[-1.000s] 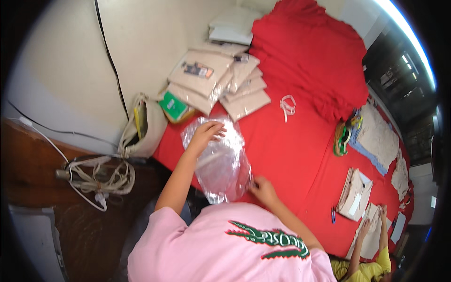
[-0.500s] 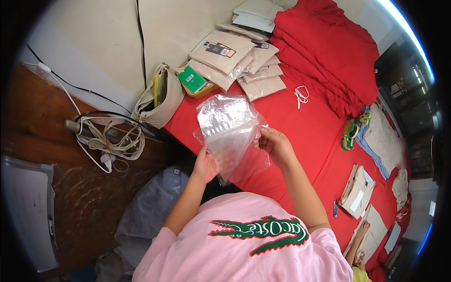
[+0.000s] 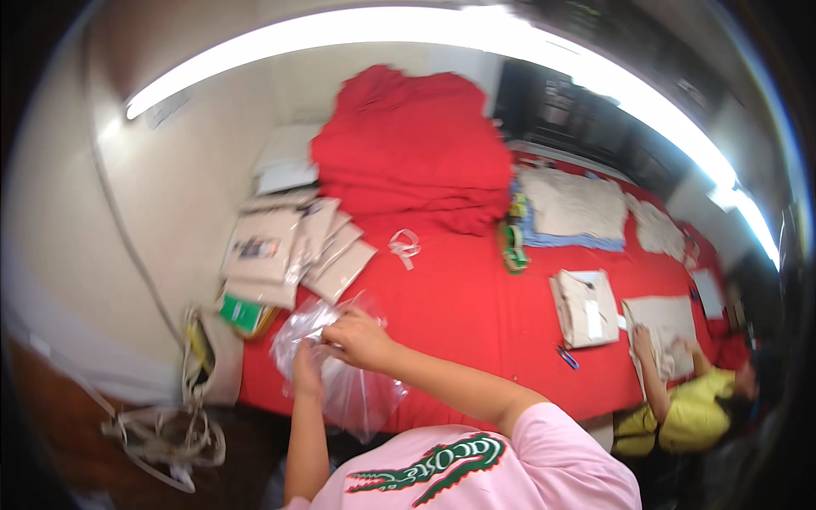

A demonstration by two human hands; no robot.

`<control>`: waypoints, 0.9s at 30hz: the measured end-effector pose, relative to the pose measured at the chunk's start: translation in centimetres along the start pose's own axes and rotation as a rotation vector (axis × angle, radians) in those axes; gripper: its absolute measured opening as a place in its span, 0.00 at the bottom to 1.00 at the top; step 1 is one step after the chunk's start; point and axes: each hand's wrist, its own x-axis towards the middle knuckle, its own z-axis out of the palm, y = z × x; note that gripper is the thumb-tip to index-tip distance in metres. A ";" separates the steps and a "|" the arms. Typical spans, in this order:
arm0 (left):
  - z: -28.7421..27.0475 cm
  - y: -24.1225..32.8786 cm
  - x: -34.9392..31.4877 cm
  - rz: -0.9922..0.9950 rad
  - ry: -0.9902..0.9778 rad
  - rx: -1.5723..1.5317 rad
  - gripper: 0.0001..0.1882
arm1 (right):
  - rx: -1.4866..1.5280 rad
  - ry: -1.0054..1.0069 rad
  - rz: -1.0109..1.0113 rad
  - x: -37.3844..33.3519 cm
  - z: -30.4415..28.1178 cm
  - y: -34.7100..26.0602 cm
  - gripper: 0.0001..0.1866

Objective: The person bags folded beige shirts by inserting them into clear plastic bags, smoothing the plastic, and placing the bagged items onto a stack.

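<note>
A clear plastic bag [image 3: 350, 398], thin and crinkled, is held over the left front edge of the red-covered table [image 3: 467, 314]. My left hand [image 3: 307, 371] is closed on its upper left part, fingers pointing up. Across from it, my right hand [image 3: 364, 340] pinches the bag's upper edge, its fingers close to the left hand. Below my hands the bag hangs loose and looks empty. The exact finger contact is blurred.
Packed beige garments [image 3: 262, 242] are piled beside a green notepad [image 3: 241, 313]. A red cloth heap [image 3: 408, 153] lies behind a white cord [image 3: 405, 247]. Rightward are folded clothes [image 3: 571, 308], a pen [image 3: 567, 357] and a co-worker in yellow [image 3: 699, 412]. Coiled cables [image 3: 166, 442] lie lower left.
The view has swung up and right, bringing the lamp and co-worker into fuller view. My hands have come closer together at the bag's upper edge.
</note>
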 end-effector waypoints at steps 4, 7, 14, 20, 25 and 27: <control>-7.3 -4.6 2.5 0.221 -0.087 0.869 0.35 | 0.168 0.129 0.377 0.7 -2.6 2.3 0.14; -8.5 -7.4 3.0 0.225 0.138 1.656 0.43 | 0.442 0.172 0.625 0.1 -3.1 4.2 0.18; -11.8 -7.6 4.3 0.167 0.116 1.857 0.52 | 0.540 0.339 0.843 0.8 -3.1 12.1 0.18; -10.3 -6.2 4.2 0.103 0.054 1.847 0.50 | 0.459 1.081 0.702 -3.8 -13.8 21.3 0.12; -12.5 -5.9 4.7 0.063 0.196 1.944 0.50 | 0.366 1.191 0.891 -12.5 -20.9 17.7 0.16; -11.5 -7.3 5.2 0.065 0.188 1.889 0.47 | 0.226 1.203 0.882 -21.1 -22.9 16.1 0.16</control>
